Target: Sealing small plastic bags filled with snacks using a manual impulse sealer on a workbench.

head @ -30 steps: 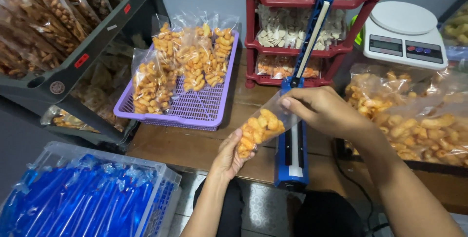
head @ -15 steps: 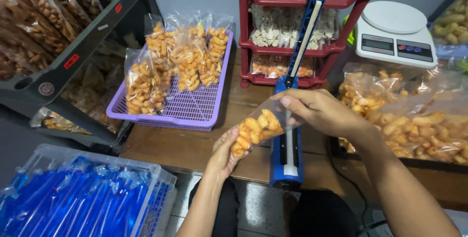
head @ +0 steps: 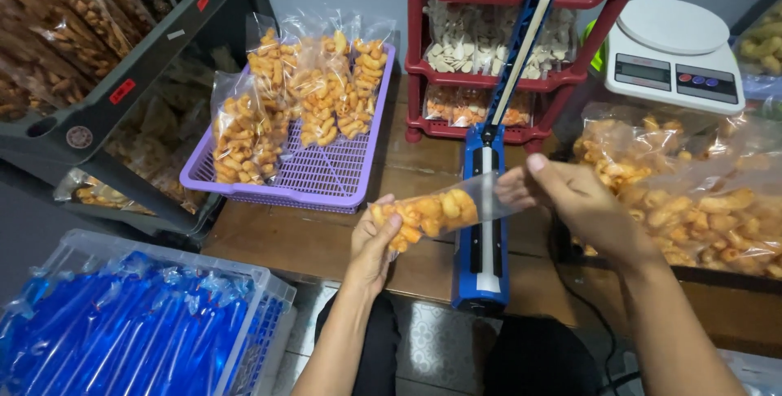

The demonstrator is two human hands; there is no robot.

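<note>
A: Item one, the small clear snack bag (head: 432, 213): thin glossy plastic, lumpy with orange curled crackers. It lay nearly level across the blue heat sealer (head: 487, 200), where half a second before it had hung tilted beside it, lower end toward the person.

B: Holding?

A: The left hand (head: 373, 241) was closed around the filled end. The right hand (head: 570, 200) pinched the empty open end and had drawn it out to the right of the sealing bar, stretching the film flat. By that reading, the mouth stood lined up over the bar, with the sealer's arm raised.

B: Item two, the sealer?

A: Long, narrow, hard blue plastic with a pale strip, on a brown wooden table (head: 285, 241).

B: Surrounding stock?

A: Purple mesh tray (head: 326, 180), rigid lattice, carrying filled bags (head: 244, 131) upright. Red tiered rack (head: 497, 78) of pale round chips. White digital scale (head: 676, 54), smooth round plate. Large loose bag of crackers (head: 700, 209) at right. Clear crate (head: 269, 314) of blue tubes, lower left.
</note>
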